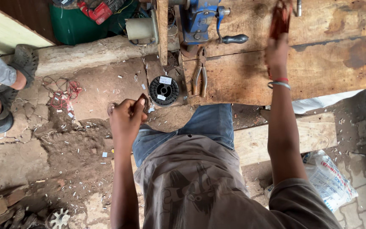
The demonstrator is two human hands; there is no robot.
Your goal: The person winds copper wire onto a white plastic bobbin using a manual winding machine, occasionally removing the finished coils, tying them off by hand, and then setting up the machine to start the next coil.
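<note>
My left hand (126,116) is closed around a small round coil of copper-coloured wire (144,103), held out over the dirt floor beside my knee. My right hand (277,53) reaches forward over the wooden workbench (318,63) and grips a reddish-brown bundle of wire (280,19), blurred by motion. Pliers (199,74) lie on the bench's left part, between my two hands. A blue hand-crank winding machine (200,17) with a black handle (234,39) stands at the bench's far edge.
A black wire spool (164,90) lies on the floor beside the bench. Another person's sandalled feet (9,80) are at the left. Tangled red wire (62,97) and small scraps litter the dirt. A printed plastic bag (329,180) lies at the right, and a wooden plank (306,133) under me.
</note>
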